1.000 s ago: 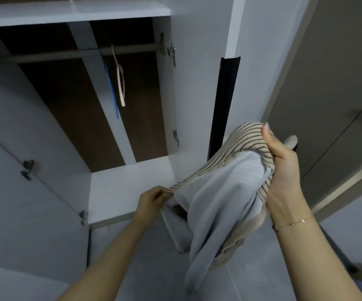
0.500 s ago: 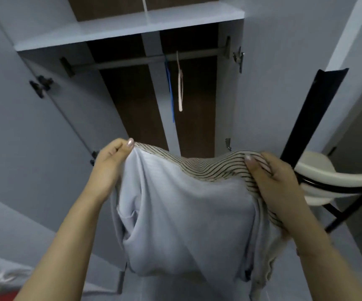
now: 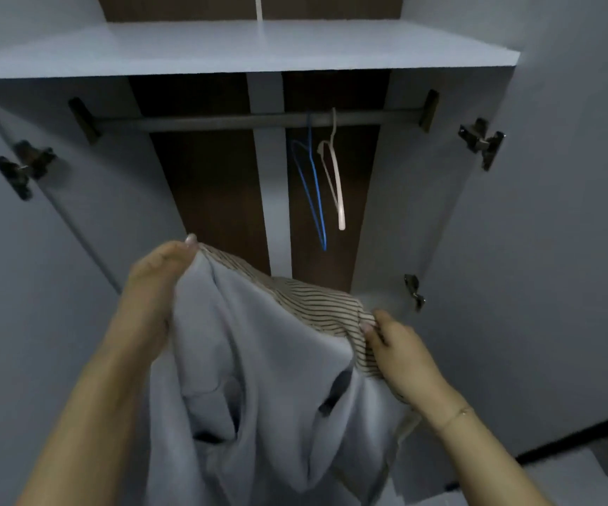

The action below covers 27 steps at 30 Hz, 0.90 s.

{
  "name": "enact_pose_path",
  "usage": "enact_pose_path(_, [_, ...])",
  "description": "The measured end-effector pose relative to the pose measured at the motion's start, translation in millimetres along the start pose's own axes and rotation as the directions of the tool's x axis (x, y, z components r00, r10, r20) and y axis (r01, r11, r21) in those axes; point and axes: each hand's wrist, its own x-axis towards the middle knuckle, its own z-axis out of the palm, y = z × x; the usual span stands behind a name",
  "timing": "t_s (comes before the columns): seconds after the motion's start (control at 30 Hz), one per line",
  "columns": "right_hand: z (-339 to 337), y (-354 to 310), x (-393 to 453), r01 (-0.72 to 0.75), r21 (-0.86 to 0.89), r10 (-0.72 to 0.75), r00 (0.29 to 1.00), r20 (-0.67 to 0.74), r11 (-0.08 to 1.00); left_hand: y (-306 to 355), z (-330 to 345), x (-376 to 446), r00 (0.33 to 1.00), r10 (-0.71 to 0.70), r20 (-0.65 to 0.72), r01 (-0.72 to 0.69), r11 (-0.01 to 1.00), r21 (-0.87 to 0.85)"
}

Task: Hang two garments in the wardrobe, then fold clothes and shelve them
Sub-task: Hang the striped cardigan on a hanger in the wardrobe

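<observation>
The person stood at the open wardrobe [image 3: 551, 213] with both arms raised, holding up a bundle of cloth in front of its lower opening. The left hand [image 3: 156, 283] gripped the upper left edge of the bundle, thumb over the top and fingers curled into the fabric. The right hand [image 3: 401, 356] pinched the right edge lower down, fingers closed on the striped cloth. Each grip was therefore clenched on fabric, neither one released.

The bundle looked like two garments held together: a pale grey garment [image 3: 258, 378] hanging nearest the camera in loose folds, and a beige striped garment [image 3: 317, 304] behind it, showing along the top edge between the hands. Which parts were collar, sleeves or hem could not be told.

Farther in, the hanging rail [image 3: 222, 123] ran across under the top shelf [image 3: 240, 49]. Two bare hangers hung on it right of centre, a blue hanger [image 3: 313, 199] and just beside it a white hanger [image 3: 335, 184]. Nothing was hung yet.

By my reading, the hanging step was only beginning: the clothes were being sorted out in front of the rail. The next move would likely call for separating the two pieces, freeing one hand to lift a hanger off the rail, and finding the neck opening of one garment to thread it. The risk was the second piece slipping to the floor while one hand let go.
</observation>
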Motion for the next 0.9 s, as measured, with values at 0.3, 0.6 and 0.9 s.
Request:
enact_pose_path(0.3, [47.7, -55.8, 87.7, -0.122, 0.077, 0.115, 0.989, 0.089, 0.990, -4.2, -9.3, 110.5, 0.979, -0.156, 0.130, 0.155, 0.988, 0.022])
enact_pose_path(0.6, [4.4, -104.2, 247.8, 0.161, 0.207, -0.075, 0.925, -0.372, 0.965, -9.9, 12.0, 170.2, 0.972, -0.155, 0.176, 0.155, 0.988, 0.010])
enact_pose_path(0.9, [-4.9, -102.8, 429.1, -0.192, 0.554, 0.255, 0.966, -0.038, 0.810, 24.4, 28.8, 240.6, 0.985, -0.106, 0.138, 0.101, 0.994, 0.045])
